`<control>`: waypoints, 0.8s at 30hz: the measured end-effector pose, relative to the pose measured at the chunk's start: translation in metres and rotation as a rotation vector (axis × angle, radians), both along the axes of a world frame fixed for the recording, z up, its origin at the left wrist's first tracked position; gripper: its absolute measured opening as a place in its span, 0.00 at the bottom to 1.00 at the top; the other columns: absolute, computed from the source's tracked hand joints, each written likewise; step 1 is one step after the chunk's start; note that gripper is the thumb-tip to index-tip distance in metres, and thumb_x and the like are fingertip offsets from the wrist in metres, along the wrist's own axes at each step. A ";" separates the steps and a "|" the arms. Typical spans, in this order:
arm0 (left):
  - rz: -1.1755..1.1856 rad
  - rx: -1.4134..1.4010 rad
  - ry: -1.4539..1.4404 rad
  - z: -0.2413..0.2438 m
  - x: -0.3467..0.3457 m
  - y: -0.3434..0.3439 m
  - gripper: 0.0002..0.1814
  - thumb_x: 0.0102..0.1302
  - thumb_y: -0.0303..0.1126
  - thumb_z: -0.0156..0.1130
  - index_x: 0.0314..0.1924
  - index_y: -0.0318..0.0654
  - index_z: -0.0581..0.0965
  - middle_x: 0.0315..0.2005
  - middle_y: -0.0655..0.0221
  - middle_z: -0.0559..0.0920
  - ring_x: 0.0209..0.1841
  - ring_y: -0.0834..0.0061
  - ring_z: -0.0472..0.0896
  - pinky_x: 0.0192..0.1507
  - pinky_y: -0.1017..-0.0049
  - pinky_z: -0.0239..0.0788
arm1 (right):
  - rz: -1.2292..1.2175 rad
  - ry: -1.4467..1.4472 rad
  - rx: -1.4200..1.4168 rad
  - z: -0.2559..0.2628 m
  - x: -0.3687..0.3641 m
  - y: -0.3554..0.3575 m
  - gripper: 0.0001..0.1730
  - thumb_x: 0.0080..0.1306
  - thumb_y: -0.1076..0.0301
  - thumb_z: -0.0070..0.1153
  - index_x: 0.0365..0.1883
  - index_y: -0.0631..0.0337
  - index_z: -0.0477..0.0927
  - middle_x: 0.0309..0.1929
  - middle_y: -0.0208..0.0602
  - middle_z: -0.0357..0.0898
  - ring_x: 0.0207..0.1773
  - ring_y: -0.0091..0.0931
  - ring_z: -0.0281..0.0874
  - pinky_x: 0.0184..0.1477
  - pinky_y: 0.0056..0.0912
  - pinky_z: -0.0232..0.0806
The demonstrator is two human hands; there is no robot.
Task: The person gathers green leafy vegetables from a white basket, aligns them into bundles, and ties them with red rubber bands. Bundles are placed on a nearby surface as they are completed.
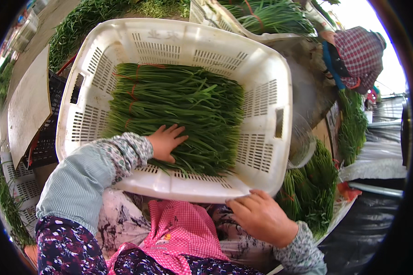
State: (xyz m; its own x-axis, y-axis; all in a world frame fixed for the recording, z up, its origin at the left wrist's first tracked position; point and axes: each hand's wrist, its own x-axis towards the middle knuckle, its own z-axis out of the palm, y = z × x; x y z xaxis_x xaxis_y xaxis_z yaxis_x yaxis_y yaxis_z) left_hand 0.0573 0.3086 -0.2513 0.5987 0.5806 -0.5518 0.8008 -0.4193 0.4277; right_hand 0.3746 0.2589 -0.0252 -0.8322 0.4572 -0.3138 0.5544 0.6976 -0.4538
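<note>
A white slatted plastic basket (151,190) stands in front of me, just beyond my knees. Inside it lie several bundles of long green leaves, likely Chinese chives (179,99), side by side with their stem ends to the left. Red ties (133,92) bind them near those ends. My left hand (167,142) rests flat on the nearest leaves, fingers spread, holding nothing. At the basket's near right corner is my right hand (258,215), fingers bent, the tips at or just over the rim; whether they grip it is unclear.
More bundled chives (309,185) lie to the right, beside a clear plastic tub (301,141). Another person (356,58) bends over at the upper right. A second crate of bundles (261,17) stands beyond the basket. On the left, a pale board (31,106) leans by a black crate (50,134).
</note>
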 end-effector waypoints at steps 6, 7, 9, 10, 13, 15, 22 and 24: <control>0.335 0.150 -0.427 0.091 -0.061 0.015 0.30 0.70 0.35 0.63 0.70 0.36 0.71 0.69 0.52 0.72 0.72 0.57 0.69 0.73 0.64 0.61 | -0.160 -0.268 0.040 0.005 0.032 -0.098 0.19 0.65 0.63 0.57 0.53 0.60 0.81 0.43 0.40 0.85 0.44 0.37 0.84 0.53 0.42 0.71; 0.489 0.210 -0.521 0.117 -0.072 0.007 0.26 0.73 0.33 0.61 0.69 0.35 0.73 0.65 0.54 0.78 0.69 0.62 0.75 0.70 0.68 0.65 | -0.186 -0.224 0.097 0.001 0.039 -0.104 0.16 0.68 0.66 0.56 0.52 0.61 0.81 0.40 0.39 0.84 0.40 0.38 0.83 0.49 0.44 0.71; 0.787 0.430 -0.667 0.164 -0.092 -0.017 0.20 0.75 0.33 0.59 0.62 0.31 0.77 0.52 0.53 0.86 0.56 0.64 0.84 0.59 0.71 0.74 | -0.343 0.054 0.147 -0.005 0.046 -0.111 0.14 0.69 0.69 0.55 0.51 0.62 0.81 0.37 0.38 0.83 0.38 0.39 0.82 0.47 0.45 0.71; 0.861 0.519 -0.676 0.180 -0.098 -0.031 0.19 0.76 0.33 0.59 0.62 0.31 0.77 0.51 0.54 0.86 0.55 0.66 0.84 0.58 0.72 0.74 | -0.367 0.057 0.182 -0.001 0.047 -0.112 0.14 0.68 0.70 0.55 0.50 0.62 0.81 0.37 0.38 0.83 0.38 0.39 0.82 0.47 0.44 0.71; 1.021 0.715 -0.416 0.205 -0.109 -0.093 0.19 0.74 0.33 0.61 0.60 0.32 0.79 0.50 0.56 0.87 0.53 0.67 0.85 0.56 0.72 0.75 | -0.357 0.017 0.298 -0.001 0.053 -0.107 0.16 0.64 0.72 0.57 0.51 0.62 0.81 0.37 0.39 0.82 0.41 0.39 0.81 0.49 0.44 0.70; 0.974 0.619 -0.400 0.192 -0.100 -0.132 0.20 0.70 0.32 0.64 0.59 0.32 0.79 0.51 0.54 0.86 0.54 0.64 0.85 0.56 0.70 0.75 | -0.331 0.090 0.432 -0.001 0.053 -0.109 0.18 0.62 0.71 0.57 0.51 0.61 0.80 0.40 0.38 0.82 0.43 0.39 0.81 0.50 0.43 0.70; 0.364 0.522 -0.314 0.184 0.029 -0.148 0.40 0.59 0.34 0.72 0.72 0.35 0.69 0.70 0.49 0.71 0.72 0.53 0.69 0.72 0.59 0.59 | -0.300 0.528 0.312 -0.024 0.008 -0.174 0.25 0.62 0.69 0.54 0.59 0.60 0.79 0.55 0.36 0.82 0.52 0.33 0.80 0.59 0.40 0.69; 0.304 0.509 -0.170 0.177 0.054 -0.144 0.46 0.57 0.33 0.74 0.75 0.39 0.64 0.75 0.52 0.64 0.76 0.56 0.63 0.75 0.58 0.54 | -0.263 0.606 0.126 -0.011 0.005 -0.183 0.23 0.64 0.68 0.54 0.58 0.60 0.79 0.51 0.37 0.83 0.52 0.33 0.80 0.61 0.38 0.67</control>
State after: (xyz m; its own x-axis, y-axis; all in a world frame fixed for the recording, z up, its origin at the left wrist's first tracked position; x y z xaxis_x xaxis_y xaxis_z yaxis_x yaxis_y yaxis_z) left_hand 0.1116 0.1645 -0.0741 0.4205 0.9044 -0.0721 0.8548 -0.3683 0.3655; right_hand 0.3795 0.0757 -0.0360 -0.7003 0.6713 0.2429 0.3858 0.6421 -0.6625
